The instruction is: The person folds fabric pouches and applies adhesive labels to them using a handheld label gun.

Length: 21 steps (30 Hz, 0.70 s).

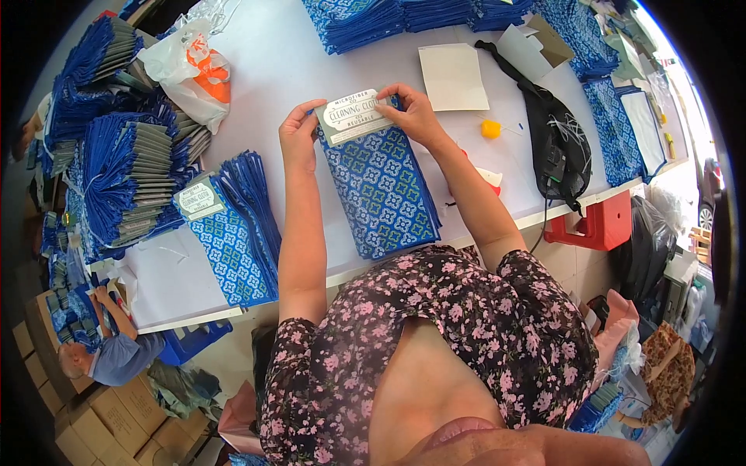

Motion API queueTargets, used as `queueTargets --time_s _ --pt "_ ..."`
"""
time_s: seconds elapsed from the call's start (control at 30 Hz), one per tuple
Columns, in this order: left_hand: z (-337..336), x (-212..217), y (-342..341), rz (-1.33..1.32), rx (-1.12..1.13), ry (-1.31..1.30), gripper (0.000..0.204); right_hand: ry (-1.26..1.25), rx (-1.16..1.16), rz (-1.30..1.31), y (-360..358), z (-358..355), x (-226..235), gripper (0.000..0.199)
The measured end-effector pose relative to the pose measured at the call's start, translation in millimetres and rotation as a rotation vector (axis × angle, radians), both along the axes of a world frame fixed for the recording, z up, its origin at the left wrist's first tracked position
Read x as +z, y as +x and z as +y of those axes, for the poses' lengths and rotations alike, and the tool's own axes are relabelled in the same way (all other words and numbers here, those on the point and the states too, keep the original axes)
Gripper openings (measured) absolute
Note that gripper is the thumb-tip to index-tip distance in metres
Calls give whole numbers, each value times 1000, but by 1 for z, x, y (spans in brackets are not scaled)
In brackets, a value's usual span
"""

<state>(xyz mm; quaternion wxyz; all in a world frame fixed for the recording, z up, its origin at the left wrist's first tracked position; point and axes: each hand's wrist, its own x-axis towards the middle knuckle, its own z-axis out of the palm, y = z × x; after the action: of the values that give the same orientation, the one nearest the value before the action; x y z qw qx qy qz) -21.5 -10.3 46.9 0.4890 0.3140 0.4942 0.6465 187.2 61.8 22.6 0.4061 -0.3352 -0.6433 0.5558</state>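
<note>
A folded blue patterned cleaning cloth (381,194) lies in front of me, its lower end hanging toward the table's near edge. Across its top sits a grey and white card label (356,116). At the label's left corner, my left hand (301,138) pinches the card between thumb and fingers. My right hand (413,116) grips the label and the cloth's top right corner, with the thumb on the card's front. To the left rests a stack of labelled cloths (233,233) in the same blue pattern.
Tall bundles of labelled cloths (128,175) stand at left beside a plastic bag (190,74). More cloth stacks (412,23) line the far side. A white card (453,78), yellow block (490,129) and black mesh bag (556,140) lie right. A red stool (594,225) stands below; a co-worker (116,357) is lower left.
</note>
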Motion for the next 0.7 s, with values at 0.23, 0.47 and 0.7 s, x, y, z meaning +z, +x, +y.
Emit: queueTargets --time_s 0.23,0.47,0.7 --pt "-1 1 -25 -82 -130 -38 22 -24 -81 123 -17 -15 -3 16" --pt "21 46 23 1224 2 362 32 120 -91 50 -19 -17 4 19" --pt "47 48 31 1236 -559 -178 19 -167 -70 361 1 -10 4 17"
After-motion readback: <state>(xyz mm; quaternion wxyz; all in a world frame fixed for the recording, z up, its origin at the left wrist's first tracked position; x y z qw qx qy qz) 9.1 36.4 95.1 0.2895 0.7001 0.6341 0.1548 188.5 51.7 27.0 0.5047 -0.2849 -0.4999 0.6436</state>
